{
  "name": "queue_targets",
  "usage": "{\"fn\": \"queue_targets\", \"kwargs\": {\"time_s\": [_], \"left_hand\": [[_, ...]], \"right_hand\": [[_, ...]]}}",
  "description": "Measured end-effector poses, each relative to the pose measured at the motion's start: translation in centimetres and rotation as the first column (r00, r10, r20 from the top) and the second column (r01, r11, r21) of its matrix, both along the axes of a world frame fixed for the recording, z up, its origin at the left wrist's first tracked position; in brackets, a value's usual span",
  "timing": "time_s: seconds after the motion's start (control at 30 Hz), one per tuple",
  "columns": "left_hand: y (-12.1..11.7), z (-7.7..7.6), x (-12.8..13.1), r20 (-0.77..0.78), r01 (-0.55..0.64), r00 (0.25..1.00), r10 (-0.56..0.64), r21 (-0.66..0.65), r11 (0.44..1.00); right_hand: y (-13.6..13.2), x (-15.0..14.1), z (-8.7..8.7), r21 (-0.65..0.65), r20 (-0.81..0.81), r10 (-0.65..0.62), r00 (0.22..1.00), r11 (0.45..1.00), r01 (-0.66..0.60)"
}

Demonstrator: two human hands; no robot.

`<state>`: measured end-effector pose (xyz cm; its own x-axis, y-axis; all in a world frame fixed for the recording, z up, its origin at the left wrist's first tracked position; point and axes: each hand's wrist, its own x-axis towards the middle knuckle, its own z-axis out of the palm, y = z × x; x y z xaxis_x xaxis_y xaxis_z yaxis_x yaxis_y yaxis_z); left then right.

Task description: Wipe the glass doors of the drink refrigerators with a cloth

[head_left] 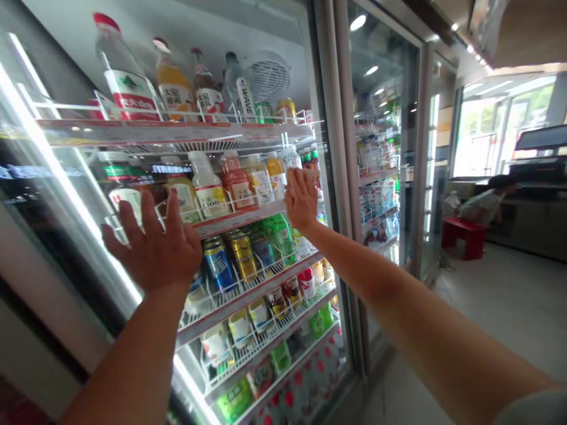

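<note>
A tall display fridge (pixel 266 215) full of drinks stands in front of me. Reflections over its shelves suggest a glass pane in front of the bottles. My left hand (pixel 155 248) is raised palm forward at the left, fingers spread, holding nothing. Behind its fingertips is a bottle with a green label band (pixel 116 171). Farther right, my right hand (pixel 301 198) reaches out at the height of the second shelf, empty, its fingers extended and slightly bent. Nearest to it are an orange juice bottle (pixel 275 171) and a clear bottle (pixel 291 157). Whether either hand touches the glass, I cannot tell.
The top shelf holds a large red-capped bottle (pixel 126 82) and several others. Lower down are blue cans (pixel 218 265), gold cans (pixel 243 255) and green bottles (pixel 280 236). Another glass-doored fridge (pixel 376 147) adjoins. A person (pixel 482 203) is near a red stool (pixel 463 236).
</note>
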<state>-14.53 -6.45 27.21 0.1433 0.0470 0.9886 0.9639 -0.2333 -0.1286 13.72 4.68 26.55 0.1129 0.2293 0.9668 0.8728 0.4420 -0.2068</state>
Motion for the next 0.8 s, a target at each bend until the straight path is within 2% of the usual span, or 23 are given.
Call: {"fn": "queue_targets", "kwargs": {"time_s": [0.07, 0.1, 0.13, 0.2, 0.27, 0.33, 0.4, 0.47, 0.53, 0.6, 0.63, 0.73, 0.8], "left_hand": [[0.0, 0.0, 0.0, 0.007, -0.002, 1.000, 0.002, -0.008, 1.000], [0.0, 0.0, 0.0, 0.006, -0.005, 1.000, 0.005, -0.008, 1.000], [-0.1, 0.0, 0.0, 0.005, -0.010, 1.000, 0.010, -0.008, 1.000], [-0.1, -0.1, 0.0, 0.002, -0.016, 1.000, 0.016, -0.006, 1.000], [-0.1, -0.1, 0.0, 0.001, -0.015, 1.000, 0.015, -0.008, 1.000], [-0.2, -0.1, 0.0, 0.003, -0.011, 1.000, 0.011, -0.010, 1.000], [-0.1, -0.1, 0.0, -0.001, -0.017, 1.000, 0.017, -0.006, 1.000], [0.0, -0.1, 0.1, -0.007, -0.034, 0.999, 0.034, -0.008, 0.999], [0.1, -0.1, 0.2, -0.013, -0.043, 0.999, 0.043, 0.000, 0.999], [0.1, -0.1, 0.2, -0.011, -0.044, 0.999, 0.044, -0.001, 0.999], [0.0, -0.1, 0.1, -0.007, -0.046, 0.999, 0.046, -0.004, 0.999], [-0.7, 0.1, -0.1, -0.004, -0.053, 0.999, 0.053, -0.025, 0.998], [-1.1, 0.4, 0.3, 0.046, 0.085, 0.996, -0.082, -0.072, 0.994]], "right_hand": [[-0.6, -0.1, -0.8, 0.046, 0.242, 0.055, 0.969, 0.997, -0.068], [-0.7, 0.2, -0.9, 0.056, 0.306, 0.070, 0.950, 0.994, -0.092], [-0.5, 0.8, -1.0, 0.060, 0.300, 0.073, 0.951, 0.994, -0.096], [0.3, 2.1, -0.7, 0.041, 0.116, 0.043, 0.992, 0.998, -0.048], [1.2, 2.8, -0.3, -0.016, -0.119, -0.015, 0.993, 1.000, 0.013], [1.4, 2.5, -0.3, -0.051, -0.207, -0.049, 0.977, 0.998, 0.039], [0.8, 1.5, -1.1, -0.021, -0.109, -0.030, 0.994, 0.999, 0.028], [-0.2, 0.5, -2.2, 0.023, 0.112, 0.021, 0.993, 0.999, -0.024], [-1.0, 0.4, -3.2, 0.021, 0.326, 0.080, 0.942, 0.996, -0.092], [-0.9, 1.1, -3.7, -0.005, 0.393, 0.118, 0.912, 0.992, -0.126], [-0.7, 1.5, -3.8, -0.010, 0.345, 0.116, 0.931, 0.993, -0.120], [0.0, 2.2, -4.2, -0.026, 0.063, 0.053, 0.997, 0.998, -0.051], [-0.3, 1.9, -5.3, -0.047, 0.034, 0.042, 0.999, 0.998, -0.041]]}}
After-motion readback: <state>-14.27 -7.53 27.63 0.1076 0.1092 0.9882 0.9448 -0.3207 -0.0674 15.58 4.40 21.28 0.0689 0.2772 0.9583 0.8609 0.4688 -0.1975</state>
